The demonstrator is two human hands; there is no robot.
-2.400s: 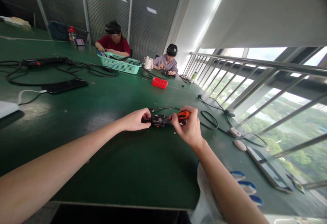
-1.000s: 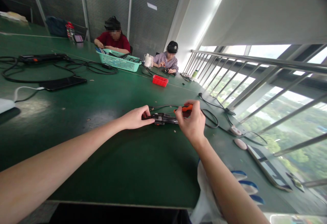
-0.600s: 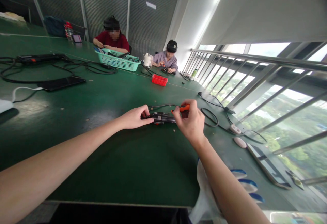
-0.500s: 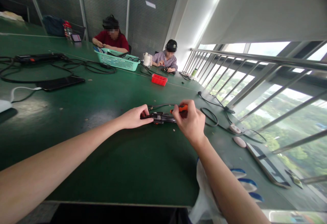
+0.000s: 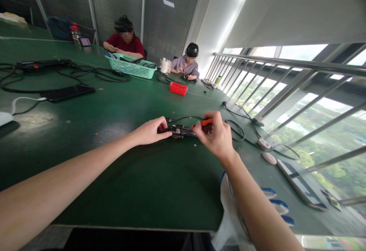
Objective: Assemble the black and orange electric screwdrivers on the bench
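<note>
On the green table [image 5: 137, 190] lies a long black electrical device [image 5: 178, 131], its upper side showing ribbed and grey inner parts. My left hand [image 5: 154, 131] grips its left end between thumb and fingers. Over the right end, my right hand [image 5: 215, 134] is closed around an orange-handled screwdriver [image 5: 206, 122]. The shaft slants down to the left towards the middle of the device; whether its tip touches is too small to tell. A thin dark cable runs just behind the device, and my right fingers hide part of the device's right end.
A red tray [image 5: 178, 88] and a mint-green basket [image 5: 133, 68] stand farther back, near two people seated at work. Black cords [image 5: 237, 129] coil at right. Under my right forearm lies a white-and-blue glove [image 5: 228, 205]. A phone [image 5: 300, 184] lies by the metal railing [image 5: 286, 65].
My right hand and the screwdriver have shifted slightly to the right, and the shaft now shows above the device. My left hand keeps its hold.
</note>
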